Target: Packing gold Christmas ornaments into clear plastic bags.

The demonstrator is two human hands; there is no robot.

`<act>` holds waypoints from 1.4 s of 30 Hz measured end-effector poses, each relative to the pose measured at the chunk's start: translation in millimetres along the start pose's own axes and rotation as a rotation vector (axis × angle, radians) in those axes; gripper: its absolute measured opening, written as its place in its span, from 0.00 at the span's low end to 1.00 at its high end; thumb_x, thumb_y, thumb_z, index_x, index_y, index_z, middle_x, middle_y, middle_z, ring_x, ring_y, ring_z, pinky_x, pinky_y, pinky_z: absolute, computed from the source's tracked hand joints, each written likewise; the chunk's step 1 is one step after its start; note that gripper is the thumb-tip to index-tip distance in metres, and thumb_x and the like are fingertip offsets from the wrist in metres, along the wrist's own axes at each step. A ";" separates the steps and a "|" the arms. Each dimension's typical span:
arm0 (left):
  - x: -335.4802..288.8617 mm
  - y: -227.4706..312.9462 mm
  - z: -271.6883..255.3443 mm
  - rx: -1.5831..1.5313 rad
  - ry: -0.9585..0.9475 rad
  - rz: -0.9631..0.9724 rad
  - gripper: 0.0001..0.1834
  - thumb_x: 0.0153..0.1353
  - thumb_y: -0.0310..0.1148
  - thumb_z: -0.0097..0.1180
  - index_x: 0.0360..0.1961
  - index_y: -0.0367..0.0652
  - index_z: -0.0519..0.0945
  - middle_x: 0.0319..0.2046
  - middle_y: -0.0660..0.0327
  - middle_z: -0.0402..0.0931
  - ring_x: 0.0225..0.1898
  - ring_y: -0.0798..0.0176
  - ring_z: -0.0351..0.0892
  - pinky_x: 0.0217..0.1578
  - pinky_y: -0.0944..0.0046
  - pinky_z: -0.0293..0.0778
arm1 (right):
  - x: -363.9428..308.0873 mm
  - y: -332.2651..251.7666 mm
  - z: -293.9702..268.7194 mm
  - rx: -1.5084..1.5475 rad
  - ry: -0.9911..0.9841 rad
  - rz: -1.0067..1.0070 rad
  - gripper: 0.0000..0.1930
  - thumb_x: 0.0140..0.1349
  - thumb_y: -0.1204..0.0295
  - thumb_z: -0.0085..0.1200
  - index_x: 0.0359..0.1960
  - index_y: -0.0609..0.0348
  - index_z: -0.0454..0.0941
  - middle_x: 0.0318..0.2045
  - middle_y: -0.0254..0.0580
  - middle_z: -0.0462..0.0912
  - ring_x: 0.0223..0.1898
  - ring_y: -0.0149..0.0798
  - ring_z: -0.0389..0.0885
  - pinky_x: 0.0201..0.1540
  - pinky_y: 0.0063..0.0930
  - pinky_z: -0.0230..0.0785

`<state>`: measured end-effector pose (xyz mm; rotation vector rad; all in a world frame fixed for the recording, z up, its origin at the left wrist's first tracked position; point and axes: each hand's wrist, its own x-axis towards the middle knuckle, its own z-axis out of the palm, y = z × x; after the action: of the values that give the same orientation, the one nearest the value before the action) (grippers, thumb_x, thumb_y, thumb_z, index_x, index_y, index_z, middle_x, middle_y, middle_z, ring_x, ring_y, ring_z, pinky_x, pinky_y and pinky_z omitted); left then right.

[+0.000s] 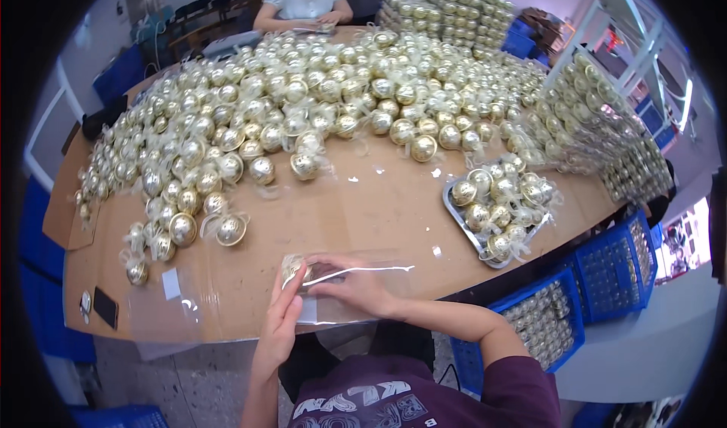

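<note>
At the near edge of the table, a gold ball ornament [292,267] with pale ribbon sits between my two hands. My left hand [282,323] presses its straight fingers together against the ball's near side. Around it from the right curls my right hand [362,286], thumb and fingers bent; part of the ball is hidden by the fingers. Beneath and around both hands lies a clear plastic bag [394,284], with a bright white line across its top. A small white paper slip [308,311] shows under the plastic by my wrists.
A large heap of gold ball ornaments [303,95] covers the far table [363,201]. A metal tray [457,214] of balls stands right. Another plastic sheet [151,311], a white slip [171,283] and a phone [105,308] lie left. Blue crates [575,307] stand lower right; a person [303,4] sits opposite.
</note>
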<state>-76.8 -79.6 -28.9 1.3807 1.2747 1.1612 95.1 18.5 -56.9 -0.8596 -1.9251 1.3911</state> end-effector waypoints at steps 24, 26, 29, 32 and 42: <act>-4.9 4.3 17.1 0.126 0.151 0.033 0.22 0.69 0.32 0.42 0.63 0.40 0.68 0.68 0.38 0.46 0.69 0.46 0.52 0.65 0.57 0.52 | -31.0 -5.8 -170.3 -0.190 0.305 0.025 0.31 0.45 0.78 0.65 0.53 0.60 0.65 0.49 0.37 0.71 0.45 0.30 0.74 0.49 0.25 0.69; -5.7 2.1 16.0 0.179 0.176 0.032 0.22 0.69 0.33 0.43 0.63 0.39 0.68 0.68 0.39 0.48 0.68 0.47 0.53 0.65 0.58 0.52 | -51.2 -4.2 -158.4 0.011 0.280 -0.060 0.37 0.44 0.84 0.64 0.57 0.57 0.58 0.52 0.36 0.64 0.56 0.32 0.67 0.61 0.27 0.61; -2.9 0.0 17.6 0.133 0.184 0.034 0.22 0.69 0.33 0.43 0.63 0.39 0.68 0.68 0.39 0.50 0.68 0.47 0.54 0.65 0.58 0.52 | -70.9 1.9 -147.1 -0.033 0.350 -0.019 0.38 0.45 0.83 0.64 0.58 0.57 0.57 0.51 0.36 0.65 0.55 0.34 0.68 0.61 0.29 0.61; -1.2 0.8 20.2 0.121 0.183 0.039 0.22 0.69 0.33 0.42 0.63 0.39 0.68 0.67 0.40 0.52 0.68 0.47 0.54 0.65 0.57 0.52 | -84.8 7.2 -138.8 -0.412 0.418 -0.025 0.38 0.43 0.80 0.68 0.58 0.59 0.62 0.50 0.42 0.67 0.53 0.39 0.70 0.57 0.31 0.64; -3.9 3.7 22.1 0.102 0.178 0.043 0.23 0.69 0.33 0.42 0.63 0.39 0.67 0.66 0.43 0.55 0.67 0.49 0.57 0.65 0.58 0.52 | -105.0 -9.7 -114.9 -0.251 0.263 0.176 0.35 0.52 0.80 0.63 0.63 0.60 0.63 0.49 0.41 0.74 0.48 0.32 0.73 0.49 0.23 0.68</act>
<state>-54.6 -84.2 -28.9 1.4093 1.4532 1.2872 246.9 -1.6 -27.6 -1.2900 -1.8772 1.0795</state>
